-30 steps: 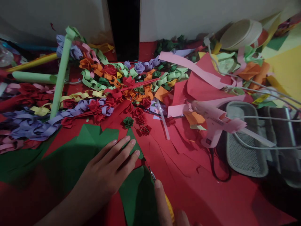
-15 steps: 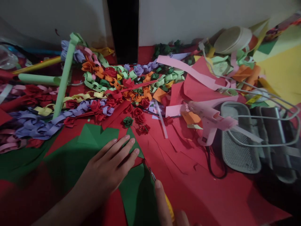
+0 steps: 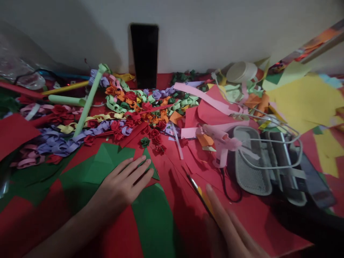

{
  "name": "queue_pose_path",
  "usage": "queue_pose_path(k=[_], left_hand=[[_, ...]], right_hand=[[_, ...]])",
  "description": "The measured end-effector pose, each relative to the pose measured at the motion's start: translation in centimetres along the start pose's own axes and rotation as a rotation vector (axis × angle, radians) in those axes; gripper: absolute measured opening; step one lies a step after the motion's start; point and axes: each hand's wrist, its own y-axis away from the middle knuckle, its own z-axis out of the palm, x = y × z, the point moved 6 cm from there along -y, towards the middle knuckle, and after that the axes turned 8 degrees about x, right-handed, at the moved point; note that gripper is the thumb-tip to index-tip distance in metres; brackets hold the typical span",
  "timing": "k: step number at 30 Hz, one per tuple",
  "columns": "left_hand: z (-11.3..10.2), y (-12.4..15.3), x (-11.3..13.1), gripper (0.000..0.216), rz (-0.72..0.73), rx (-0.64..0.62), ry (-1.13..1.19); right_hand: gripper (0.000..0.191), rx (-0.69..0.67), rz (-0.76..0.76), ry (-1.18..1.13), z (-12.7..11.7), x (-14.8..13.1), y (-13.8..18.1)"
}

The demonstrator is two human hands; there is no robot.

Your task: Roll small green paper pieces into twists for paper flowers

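My left hand [image 3: 126, 186] lies with its fingers stretched flat on green paper [image 3: 107, 163], its fingertips over a small folded green piece [image 3: 153, 170]. A longer green strip [image 3: 154, 218] extends below it on the red surface. In my right hand [image 3: 231, 229] is a utility knife [image 3: 199, 193] with a yellow handle and a narrow metal blade, its tip pointing up and left. The blade is apart from the green paper, above the red sheet. Part of the handle is hidden by my fingers, which are slightly blurred.
Paper chains [image 3: 61, 141] and red paper roses [image 3: 156, 136] are heaped toward the wall. A phone [image 3: 144, 55] leans upright there. On the right are a pink glue gun [image 3: 221, 143], an open grey case [image 3: 252, 161], a looped white cable [image 3: 298, 154] and yellow paper [image 3: 298, 100].
My right hand has drawn the knife away from the green paper's edge, to the right. My left hand keeps its place on the paper. The view has tilted upward, showing more wall.
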Motion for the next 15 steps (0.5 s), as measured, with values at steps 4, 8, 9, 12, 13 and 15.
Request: queue_pose_path(k=[4, 8, 9, 12, 13, 15], left_hand=[[-1.1, -0.2, 0.6, 0.032, 0.126, 0.102, -0.164], [-2.1, 0.0, 0.8, 0.025, 0.096, 0.172, -0.136], [-2.5, 0.1, 0.6, 0.023, 0.03, 0.223, -0.076], [-3.5, 1.0, -0.8, 0.015, -0.348, 0.386, 0.182], [-3.6, 1.5, -1.1, 0.014, -0.473, 0.413, 0.275], [-3.5, 2.3, -1.2, 0.015, -0.649, 0.432, 0.443]], right_hand=[[0.046, 0.056, 0.014, 0.093, 1.4, 1.3, -3.7], [0.037, 0.07, -0.102, 0.115, 2.4, 0.4, -5.8], [0.036, 0.078, -0.12, 0.081, 2.4, 0.2, -6.0], [0.031, 0.109, -0.189, -0.203, 1.8, -0.9, -6.3], [0.032, 0.065, -0.216, -0.353, 1.9, -1.6, -6.3], [0.034, -0.034, -0.221, -0.636, 2.2, -3.0, -6.4]])
